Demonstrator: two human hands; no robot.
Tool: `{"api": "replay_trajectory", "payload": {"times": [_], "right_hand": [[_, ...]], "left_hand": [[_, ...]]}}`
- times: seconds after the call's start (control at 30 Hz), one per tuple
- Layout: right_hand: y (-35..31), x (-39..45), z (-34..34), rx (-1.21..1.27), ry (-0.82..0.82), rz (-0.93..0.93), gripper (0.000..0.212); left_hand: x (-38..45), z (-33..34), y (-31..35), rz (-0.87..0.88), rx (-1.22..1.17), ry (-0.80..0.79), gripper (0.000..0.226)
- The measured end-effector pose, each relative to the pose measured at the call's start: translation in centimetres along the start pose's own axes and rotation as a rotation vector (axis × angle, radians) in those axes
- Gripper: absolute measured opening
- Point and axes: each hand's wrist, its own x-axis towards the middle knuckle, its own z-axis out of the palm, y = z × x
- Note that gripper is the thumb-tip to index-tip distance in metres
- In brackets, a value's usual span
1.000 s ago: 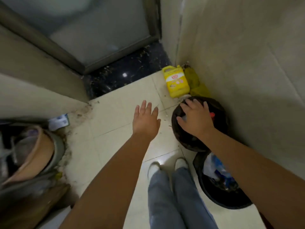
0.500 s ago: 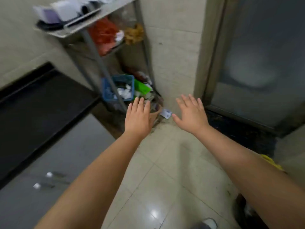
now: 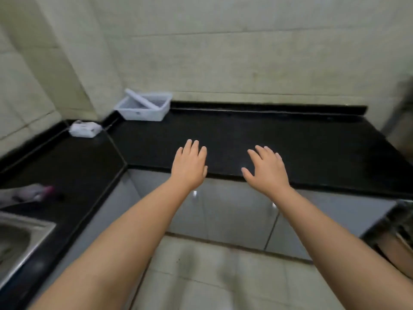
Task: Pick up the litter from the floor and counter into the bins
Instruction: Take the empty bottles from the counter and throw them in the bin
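Observation:
I face an L-shaped black counter. My left hand and my right hand are stretched out side by side over its front edge, palms down, fingers apart, holding nothing. A crumpled white packet lies in the counter's back left corner. A blurred grey and pink bit of litter lies on the counter's left arm, near the sink. No bin is in view.
A white plastic basket with a white tube in it stands against the back wall. A steel sink is at the lower left. Grey cabinet doors run below the counter. A dark cluttered rack is at the right edge.
My view has swung left from the bins in the corner, past the door and shelf rack, to the counter. My right hand left the bin, and both hands now reach forward empty.

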Motion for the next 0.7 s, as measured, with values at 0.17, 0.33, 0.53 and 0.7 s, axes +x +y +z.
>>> {"api": "replay_trajectory", "payload": {"times": [0.17,0.33,0.53,0.7], "right_hand": [[-13.9,9.7,4.1,-0.034,-0.068,-0.312,0.057],[-26.3,20.2,8.0,0.003,-0.098,-0.561,0.055],[-40.2,27.7,14.0,-0.004,-0.224,-0.885,0.055],[-50.5,25.8,21.3,-0.02,-0.389,-1.095,0.055]], "left_hand": [[-0.3,1.7,-15.3,-0.321,0.001,-0.037,0.059],[0.9,3.0,-28.6,-0.614,0.003,-0.044,0.059],[-1.0,6.2,-40.9,-0.97,-0.037,-0.114,0.057],[-6.5,9.9,-47.4,-1.181,-0.05,-0.189,0.057]]}}
